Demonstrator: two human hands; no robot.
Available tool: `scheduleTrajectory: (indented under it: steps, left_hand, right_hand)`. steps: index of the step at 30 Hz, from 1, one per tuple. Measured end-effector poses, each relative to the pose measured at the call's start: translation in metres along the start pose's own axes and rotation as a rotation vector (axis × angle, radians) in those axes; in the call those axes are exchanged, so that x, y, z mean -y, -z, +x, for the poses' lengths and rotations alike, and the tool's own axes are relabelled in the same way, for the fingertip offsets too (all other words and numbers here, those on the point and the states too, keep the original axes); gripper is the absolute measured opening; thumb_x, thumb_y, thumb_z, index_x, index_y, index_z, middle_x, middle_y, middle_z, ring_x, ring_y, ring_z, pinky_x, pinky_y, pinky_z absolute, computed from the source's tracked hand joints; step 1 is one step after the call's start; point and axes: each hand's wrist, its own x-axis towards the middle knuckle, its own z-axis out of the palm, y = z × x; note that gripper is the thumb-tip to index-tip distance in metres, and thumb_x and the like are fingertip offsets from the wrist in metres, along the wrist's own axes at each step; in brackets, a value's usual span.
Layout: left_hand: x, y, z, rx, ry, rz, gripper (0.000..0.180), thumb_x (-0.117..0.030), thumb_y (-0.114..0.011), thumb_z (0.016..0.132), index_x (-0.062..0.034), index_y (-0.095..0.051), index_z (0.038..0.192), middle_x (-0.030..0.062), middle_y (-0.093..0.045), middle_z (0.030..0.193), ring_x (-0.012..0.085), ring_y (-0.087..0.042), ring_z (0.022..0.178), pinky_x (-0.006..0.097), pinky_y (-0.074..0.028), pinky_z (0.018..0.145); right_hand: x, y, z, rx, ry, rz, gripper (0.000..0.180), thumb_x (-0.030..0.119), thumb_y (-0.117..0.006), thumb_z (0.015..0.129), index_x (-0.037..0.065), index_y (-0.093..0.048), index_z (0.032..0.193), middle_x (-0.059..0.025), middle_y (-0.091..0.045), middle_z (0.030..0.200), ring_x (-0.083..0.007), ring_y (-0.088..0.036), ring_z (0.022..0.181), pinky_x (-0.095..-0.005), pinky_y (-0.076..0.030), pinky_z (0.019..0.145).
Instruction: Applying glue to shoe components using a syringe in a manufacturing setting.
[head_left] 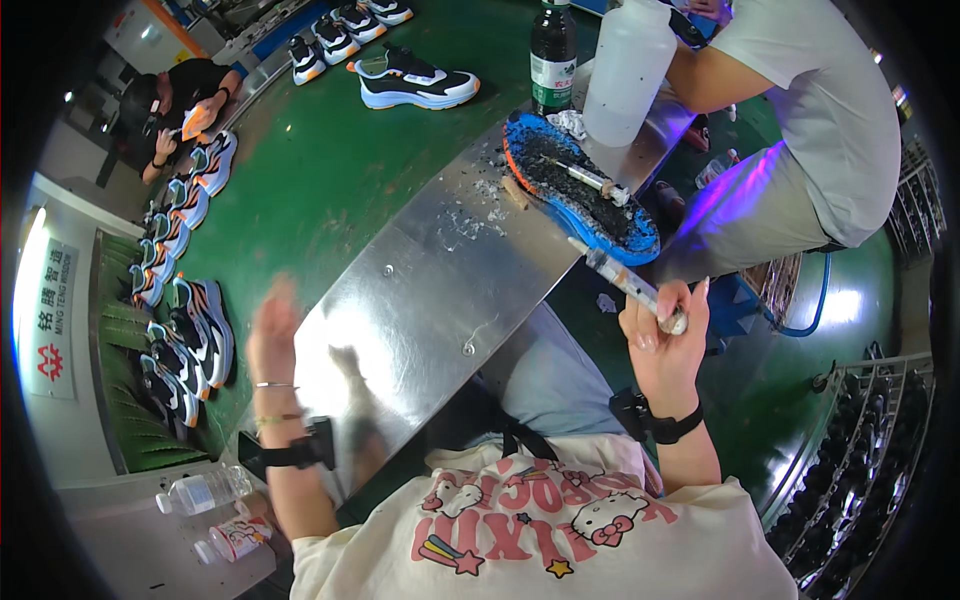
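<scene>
My right hand (665, 330) is closed round a syringe (630, 282) with a clear barrel. Its thin tip points up and left, towards a blue and orange shoe sole (632, 236). The sole lies on a metal bench (400, 300), its upper face covered in black and blue crumbs. A second syringe (590, 180) rests on top of the sole, with whitish stuff at its right end. My left hand (276, 325) is raised near the bench's left edge; motion smears its fingers, and I see nothing held in it.
Behind the sole stand a white plastic bottle (628, 75) and a dark green bottle (553, 60). A sneaker (415, 82) sits on the green surface (310, 190); several more line its edges. One person (810, 120) sits at right, another (185, 100) works far left.
</scene>
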Motion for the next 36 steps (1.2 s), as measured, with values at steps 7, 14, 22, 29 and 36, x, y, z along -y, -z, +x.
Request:
scheduleTrajectory:
  steps: [7,14,22,29,36]
  left_hand:
    - [-0.005,-0.303,-0.066,0.565,0.082,-0.046,0.045,-0.031,-0.037,0.096,0.0010,-0.043,0.128,0.0165,-0.045,0.131,0.0299,-0.047,0.118,0.039,-0.033,0.103]
    - [0.013,-0.297,-0.072,0.339,0.090,-0.180,0.025,-0.018,-0.042,0.096,0.0018,-0.056,0.095,0.0142,-0.057,0.109,0.0262,-0.054,0.107,0.037,-0.039,0.096]
    - [0.006,-0.285,-0.080,0.094,-0.076,-0.032,0.027,-0.018,-0.046,0.094,0.0023,-0.057,0.081,0.0140,-0.064,0.089,0.0233,-0.061,0.090,0.040,-0.033,0.102]
    - [-0.011,-0.233,-0.038,-0.312,-0.220,-0.049,0.021,-0.015,-0.047,0.094,-0.0006,-0.056,0.081,0.0132,-0.062,0.090,0.0207,-0.059,0.087,0.033,-0.044,0.087]
    - [-0.003,-0.190,-0.086,-0.143,0.081,0.818,0.017,-0.008,-0.057,0.085,0.0064,-0.062,0.079,0.0125,-0.067,0.075,0.0192,-0.063,0.076,0.029,-0.046,0.077]
  right_hand:
    - [-0.006,-0.030,-0.027,0.222,-0.081,0.256,0.048,0.047,-0.027,0.095,0.011,-0.041,0.067,-0.0048,-0.043,0.054,-0.0176,-0.036,0.054,-0.0325,-0.030,0.061]
    - [-0.015,-0.019,-0.026,0.446,0.402,-0.445,0.023,0.024,-0.054,0.089,0.007,-0.058,0.074,-0.0042,-0.049,0.062,-0.0177,-0.044,0.056,-0.0346,-0.040,0.055]
    - [0.024,-0.039,0.012,0.880,0.902,-0.927,0.017,0.011,-0.075,0.065,0.008,-0.064,0.078,-0.0013,-0.044,0.064,-0.0171,-0.047,0.058,-0.0253,-0.039,0.047]
    - [0.068,-0.037,0.028,0.971,1.102,-1.113,0.012,0.015,-0.073,0.071,0.010,-0.063,0.076,0.0021,-0.042,0.063,-0.0132,-0.043,0.056,-0.0251,-0.035,0.044]
    - [0.141,-0.044,0.133,-0.165,0.603,-1.154,0.014,0.021,-0.064,0.081,0.008,-0.059,0.082,0.0032,-0.046,0.057,-0.0056,-0.040,0.052,-0.0218,-0.032,0.048]
